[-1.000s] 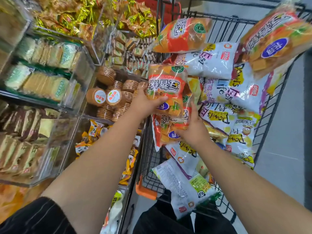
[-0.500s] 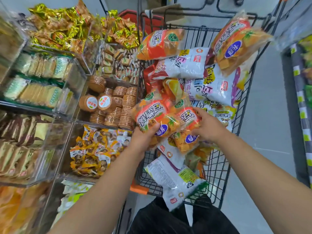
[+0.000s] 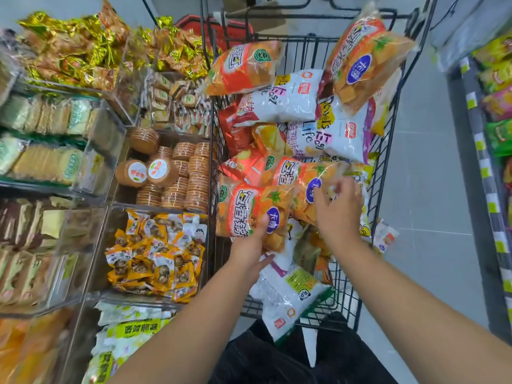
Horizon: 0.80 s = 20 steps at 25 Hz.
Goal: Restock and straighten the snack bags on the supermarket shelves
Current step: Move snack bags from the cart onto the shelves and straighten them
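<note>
Orange snack bag [image 3: 249, 210]: long axis crosswise, top toward shelves [image 3: 110, 202]; left grip [image 3: 256, 241] clamped on near edge. Second orange bag [image 3: 291, 173]: under right grip [image 3: 339, 207], closure unclear.

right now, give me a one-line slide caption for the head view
Left hand grips an orange bag over the cart while the right hand touches a second bag beside it.
</note>
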Tool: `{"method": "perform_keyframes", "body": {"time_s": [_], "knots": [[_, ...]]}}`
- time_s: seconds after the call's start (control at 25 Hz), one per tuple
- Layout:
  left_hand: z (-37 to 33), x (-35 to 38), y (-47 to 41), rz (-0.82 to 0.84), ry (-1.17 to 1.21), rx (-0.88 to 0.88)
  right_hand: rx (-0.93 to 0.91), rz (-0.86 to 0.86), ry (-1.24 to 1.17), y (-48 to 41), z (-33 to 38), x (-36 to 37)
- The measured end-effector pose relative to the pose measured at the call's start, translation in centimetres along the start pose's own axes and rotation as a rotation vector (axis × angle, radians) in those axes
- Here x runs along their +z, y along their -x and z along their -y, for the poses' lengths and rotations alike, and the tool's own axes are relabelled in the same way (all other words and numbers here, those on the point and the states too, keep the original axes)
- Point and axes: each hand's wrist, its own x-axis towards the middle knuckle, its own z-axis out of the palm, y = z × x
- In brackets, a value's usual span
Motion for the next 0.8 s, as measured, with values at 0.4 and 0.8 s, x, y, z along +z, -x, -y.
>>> {"method": "perform_keyframes", "body": {"time_s": [0.4, 0.8], "knots": [[2.1, 1.8, 0.5, 0.160, -0.308, 0.164, 0.252, 0.537, -0.052, 1.5, 0.7, 2.0], [-9.3, -0.1, 2.5, 0.121, -0.916, 0.680, 0.359, 0.513, -0.027, -0.2, -2.3, -2.0]]}}
